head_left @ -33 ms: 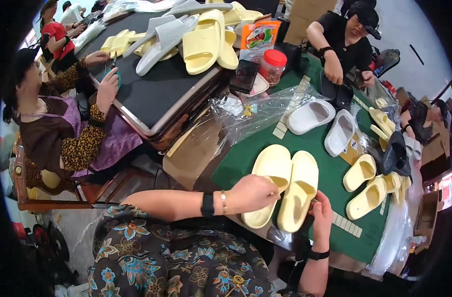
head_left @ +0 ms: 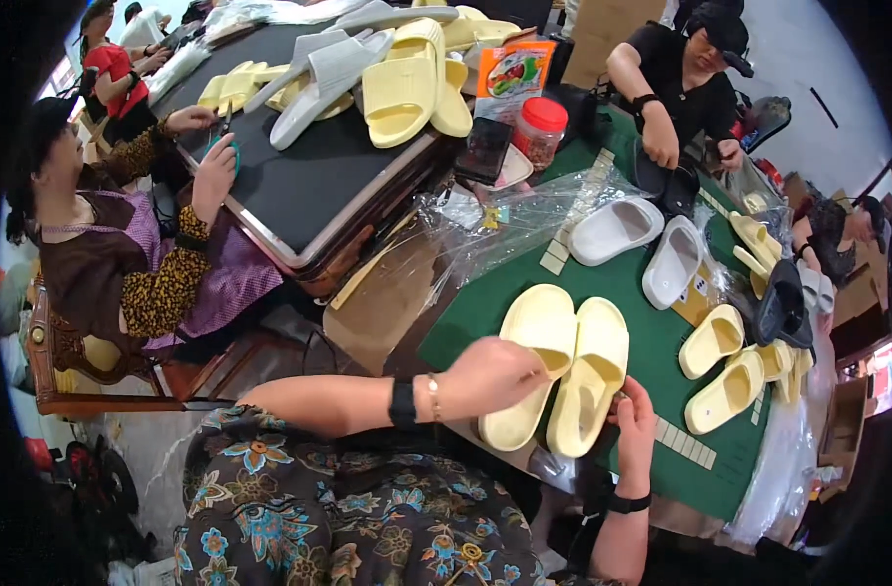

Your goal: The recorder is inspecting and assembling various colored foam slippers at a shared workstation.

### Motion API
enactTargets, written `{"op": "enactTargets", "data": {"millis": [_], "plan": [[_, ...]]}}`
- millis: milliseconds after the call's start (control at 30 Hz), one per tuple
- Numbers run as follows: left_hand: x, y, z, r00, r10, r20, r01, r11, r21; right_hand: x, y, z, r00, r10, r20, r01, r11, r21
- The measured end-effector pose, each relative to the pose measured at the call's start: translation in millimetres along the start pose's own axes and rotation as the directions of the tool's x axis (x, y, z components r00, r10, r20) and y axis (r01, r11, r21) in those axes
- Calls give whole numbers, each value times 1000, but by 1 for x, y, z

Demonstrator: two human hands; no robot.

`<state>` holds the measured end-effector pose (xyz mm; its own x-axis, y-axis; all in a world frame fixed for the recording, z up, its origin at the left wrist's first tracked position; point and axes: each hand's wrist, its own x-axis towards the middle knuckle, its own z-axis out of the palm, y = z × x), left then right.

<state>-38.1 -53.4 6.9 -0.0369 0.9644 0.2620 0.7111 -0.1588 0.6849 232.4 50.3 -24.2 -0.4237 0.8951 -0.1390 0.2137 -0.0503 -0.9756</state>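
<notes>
Two pale yellow slippers lie side by side on the green tabletop in front of me, toes pointing away: the left slipper [head_left: 544,317] and the right slipper [head_left: 599,337]. Over the left slipper's footbed hovers my left hand [head_left: 493,376], fingers pinched together; whatever they hold is too small to make out. Beside the outer edge of the right slipper is my right hand [head_left: 637,418], its thumb and fingertips closed together close to the slipper. Something small and dark may be between them, but its kind cannot be told.
White slippers [head_left: 617,232] and more yellow slippers [head_left: 717,342] sit farther right. Clear plastic wrap [head_left: 505,230], a red-lidded jar [head_left: 539,132] and a phone [head_left: 483,151] lie beyond. Co-workers sit left, one holding scissors [head_left: 223,127], and across, handling dark slippers [head_left: 651,174].
My left hand has shifted slightly left and away from me, its fingers still pinched. My right hand and both slippers in front of me stay nearly in place.
</notes>
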Motion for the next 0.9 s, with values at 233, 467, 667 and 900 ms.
{"op": "enactTargets", "data": {"millis": [233, 467, 667, 900], "plan": [[0, -102, -76, 852, -275, -446, 357, 928, 109, -2, 0, 13, 998, -33, 46, 35, 998, -45], [5, -150, -87, 872, -273, -405, 439, 802, 404, -8, -4, 18, 998, -38, 48, 43, 993, -109], [7, -156, -83, 879, -245, -408, 434, 765, 476, -12, 1, 15, 998, -27, 51, 31, 996, -84], [8, -157, -81, 902, -201, -383, 380, 792, 478, -9, -1, 16, 999, -5, 36, 6, 999, -35]]}}
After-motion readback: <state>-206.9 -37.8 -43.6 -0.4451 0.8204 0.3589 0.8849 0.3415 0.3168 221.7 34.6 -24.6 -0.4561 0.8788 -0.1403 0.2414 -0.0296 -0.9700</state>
